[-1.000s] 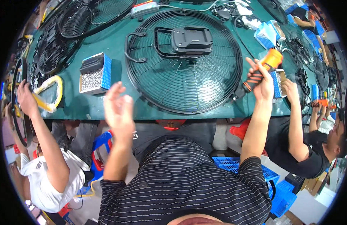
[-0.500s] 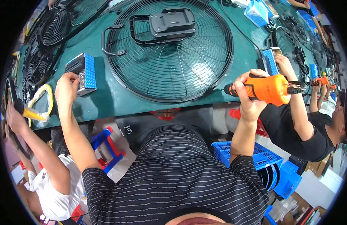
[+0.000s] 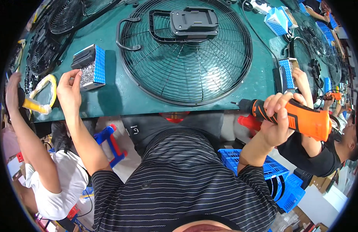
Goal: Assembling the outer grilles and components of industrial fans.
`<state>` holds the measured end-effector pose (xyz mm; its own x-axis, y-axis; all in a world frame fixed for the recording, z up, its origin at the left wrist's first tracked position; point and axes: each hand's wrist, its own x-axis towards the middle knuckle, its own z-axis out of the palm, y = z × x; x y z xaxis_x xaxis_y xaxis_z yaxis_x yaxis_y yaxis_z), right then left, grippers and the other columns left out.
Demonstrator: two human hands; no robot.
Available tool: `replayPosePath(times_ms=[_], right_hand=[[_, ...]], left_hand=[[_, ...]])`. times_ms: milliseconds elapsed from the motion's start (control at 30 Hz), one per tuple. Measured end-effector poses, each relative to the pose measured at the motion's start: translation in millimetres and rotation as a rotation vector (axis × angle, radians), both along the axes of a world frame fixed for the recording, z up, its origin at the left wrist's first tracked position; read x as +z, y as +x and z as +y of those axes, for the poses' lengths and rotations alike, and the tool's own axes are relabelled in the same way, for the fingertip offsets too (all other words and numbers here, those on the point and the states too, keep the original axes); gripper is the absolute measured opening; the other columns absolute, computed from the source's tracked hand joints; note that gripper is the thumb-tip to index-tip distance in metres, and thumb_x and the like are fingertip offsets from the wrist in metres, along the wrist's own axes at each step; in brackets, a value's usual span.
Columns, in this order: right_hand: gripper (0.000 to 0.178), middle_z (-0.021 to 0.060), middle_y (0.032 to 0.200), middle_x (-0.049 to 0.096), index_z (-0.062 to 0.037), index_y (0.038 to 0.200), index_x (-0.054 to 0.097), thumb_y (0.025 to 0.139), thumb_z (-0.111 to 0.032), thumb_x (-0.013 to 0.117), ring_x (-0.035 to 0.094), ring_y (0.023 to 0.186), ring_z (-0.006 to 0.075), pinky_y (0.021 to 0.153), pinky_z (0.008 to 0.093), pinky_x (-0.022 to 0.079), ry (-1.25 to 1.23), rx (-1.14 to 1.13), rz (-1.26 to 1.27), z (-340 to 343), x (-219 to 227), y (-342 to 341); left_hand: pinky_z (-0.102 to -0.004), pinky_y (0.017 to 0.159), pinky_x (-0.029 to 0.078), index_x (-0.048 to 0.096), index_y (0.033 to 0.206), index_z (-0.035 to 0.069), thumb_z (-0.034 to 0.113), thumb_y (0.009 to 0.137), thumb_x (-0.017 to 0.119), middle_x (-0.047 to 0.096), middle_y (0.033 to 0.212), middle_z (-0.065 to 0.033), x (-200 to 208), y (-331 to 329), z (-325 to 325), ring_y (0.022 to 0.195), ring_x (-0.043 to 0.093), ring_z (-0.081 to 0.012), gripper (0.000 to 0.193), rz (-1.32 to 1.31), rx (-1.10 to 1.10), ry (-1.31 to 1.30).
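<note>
Your left hand [image 3: 69, 88] is at the box [image 3: 99, 67] of screws [image 3: 87, 74], thumb and fingertips drawn together; cannot tell whether a screw is between them. Your right hand [image 3: 279, 120] is clamped on the orange driver [image 3: 312, 121], bit pointing left, near the table's [image 3: 113, 105] front edge. Grille [image 3: 183, 73] flat on the table, between and beyond your hands; loose handle [image 3: 118, 34] at its left rim.

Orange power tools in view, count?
2 clear: near tool in the wearer's right hand; far-right tool by a co-worker's hand. Others may be hidden.
</note>
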<state>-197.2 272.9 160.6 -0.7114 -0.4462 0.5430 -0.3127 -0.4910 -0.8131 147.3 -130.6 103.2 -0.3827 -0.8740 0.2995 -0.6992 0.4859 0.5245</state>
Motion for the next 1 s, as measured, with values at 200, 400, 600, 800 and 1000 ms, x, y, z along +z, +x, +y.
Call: replayPosePath(times_ms=[200, 400, 600, 800, 1000], right_hand=[[0.053, 0.004, 0.087, 0.057, -0.0065, 0.144, 0.047, 0.095, -0.011, 0.067, 0.053, 0.062, 0.0136, 0.061, 0.0332, 0.047, -0.135, 0.085, -0.109, -7, 20, 21], [0.051, 0.0023, 0.093, 0.057, -0.008, 0.145, 0.044, 0.103, -0.022, 0.068, 0.057, 0.067, 0.0123, 0.067, 0.0312, 0.05, -0.378, 0.345, -0.305, -13, 26, 50], [0.048, 0.0022, 0.094, 0.056, -0.0111, 0.146, 0.044, 0.105, -0.022, 0.066, 0.06, 0.072, 0.0133, 0.07, 0.0332, 0.051, -0.377, 0.402, -0.41, -14, 25, 62], [0.046, 0.002, 0.094, 0.055, -0.0126, 0.146, 0.045, 0.106, -0.021, 0.065, 0.061, 0.073, 0.0142, 0.071, 0.0341, 0.051, -0.368, 0.409, -0.46, -14, 22, 63], [0.048, 0.0022, 0.094, 0.055, -0.0123, 0.148, 0.044, 0.106, -0.021, 0.065, 0.06, 0.072, 0.0147, 0.071, 0.0343, 0.051, -0.374, 0.399, -0.427, -13, 23, 64]], left_hand=[[-0.0205, 0.064, 0.046, 0.074, 0.106, -0.002, 0.003, 0.098, 0.073, 0.073, 0.088, -0.0023, 7, -38, 74, 0.07, 0.059, -0.0065, 0.009, 0.437, -0.045, 0.271], [-0.022, 0.051, 0.049, 0.071, 0.094, 0.0, -0.005, 0.09, 0.079, 0.075, 0.083, -0.0101, -13, -99, 204, 0.06, 0.065, -0.0086, 0.01, 0.814, -0.8, 1.34], [-0.0232, 0.049, 0.051, 0.072, 0.093, -0.005, -0.006, 0.094, 0.074, 0.075, 0.077, -0.0139, -15, -111, 224, 0.057, 0.067, -0.0114, 0.002, 0.917, -0.88, 1.466], [-0.0239, 0.047, 0.051, 0.072, 0.093, -0.006, 0.0, 0.101, 0.067, 0.074, 0.075, -0.0137, -16, -109, 222, 0.054, 0.066, -0.0125, 0.011, 0.877, -0.875, 1.452], [-0.0248, 0.045, 0.05, 0.07, 0.093, -0.005, 0.009, 0.107, 0.064, 0.071, 0.072, -0.0124, -19, -110, 223, 0.052, 0.063, -0.0133, 0.021, 0.897, -0.888, 1.526]])
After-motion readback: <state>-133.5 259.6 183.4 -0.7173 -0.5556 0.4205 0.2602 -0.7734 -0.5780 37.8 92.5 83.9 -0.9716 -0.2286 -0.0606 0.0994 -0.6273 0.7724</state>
